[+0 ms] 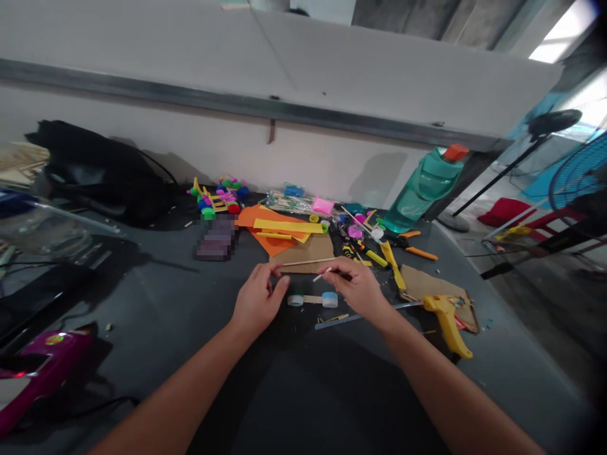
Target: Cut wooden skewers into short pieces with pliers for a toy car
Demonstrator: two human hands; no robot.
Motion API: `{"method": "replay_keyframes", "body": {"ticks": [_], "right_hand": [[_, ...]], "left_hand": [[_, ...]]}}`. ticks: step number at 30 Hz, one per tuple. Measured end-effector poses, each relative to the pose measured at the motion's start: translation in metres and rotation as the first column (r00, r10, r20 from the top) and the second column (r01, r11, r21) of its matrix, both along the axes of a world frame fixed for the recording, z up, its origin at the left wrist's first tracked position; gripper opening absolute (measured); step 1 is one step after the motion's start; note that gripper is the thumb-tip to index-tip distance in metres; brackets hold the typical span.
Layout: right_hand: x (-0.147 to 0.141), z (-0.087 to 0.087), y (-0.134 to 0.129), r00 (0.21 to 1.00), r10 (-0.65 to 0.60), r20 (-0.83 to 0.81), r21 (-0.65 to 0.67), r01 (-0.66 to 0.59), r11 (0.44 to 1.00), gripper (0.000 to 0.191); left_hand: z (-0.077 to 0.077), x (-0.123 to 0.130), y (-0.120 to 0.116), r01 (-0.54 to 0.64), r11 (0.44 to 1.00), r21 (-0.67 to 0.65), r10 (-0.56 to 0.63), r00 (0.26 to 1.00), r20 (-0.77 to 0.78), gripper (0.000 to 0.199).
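Right hand (355,287) grips a short pale stick (322,275) in a fingertip pinch. Left hand (260,297) is curled, thumb somewhat off the fingers; I can't tell if it has hold of the long thin stick (308,262) whose left end meets it. Just on the near side of the fingertips, the small two-ring piece lies on the dark surface (190,354): green-and-white ring (295,299) left, blue-and-white ring (329,299) right, flat sticks (312,299) between.

Risks as I judge them: the short stick is slim and pinched by little, so it could twist or drop if my fingertips roll. If I lower either palm carelessly, I could nudge the rings or strain their joins; can't see how firmly those are fixed. The right forearm passes close over a long bluish strip (365,316), so a sideways sweep might drag it and scatter the small bits by its left end. Farther right, the yellow glue gun (444,316) lies beside cardboard (429,287); can't tell if it's hot, but reaching in blind might burn me. The clutter at the far side, near the green bottle (420,193), could hide a small dropped part.
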State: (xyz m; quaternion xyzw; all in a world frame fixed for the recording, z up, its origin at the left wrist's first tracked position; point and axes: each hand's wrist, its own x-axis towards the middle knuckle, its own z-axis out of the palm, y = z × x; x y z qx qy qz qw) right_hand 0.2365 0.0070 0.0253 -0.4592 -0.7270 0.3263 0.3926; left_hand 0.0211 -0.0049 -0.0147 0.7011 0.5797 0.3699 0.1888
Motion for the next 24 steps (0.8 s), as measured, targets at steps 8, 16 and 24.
{"method": "replay_keyframes", "body": {"ticks": [8, 16, 24], "right_hand": [[-0.016, -0.015, -0.010, 0.986, -0.033, 0.161, 0.087, 0.019, 0.996, 0.013], [-0.018, -0.017, -0.013, 0.976, 0.007, 0.218, 0.231, -0.058, 0.971, 0.011], [-0.020, -0.016, -0.015, 0.959, 0.009, 0.283, 0.276, -0.090, 0.957, 0.011]], "left_hand": [[-0.004, 0.004, -0.008, 0.305, 0.952, 0.025, -0.300, 0.946, -0.126, 0.049], [-0.009, 0.004, -0.006, 0.326, 0.945, 0.038, -0.315, 0.933, -0.174, 0.035], [-0.009, 0.004, -0.006, 0.345, 0.937, 0.056, -0.337, 0.934, -0.121, 0.028]]}}
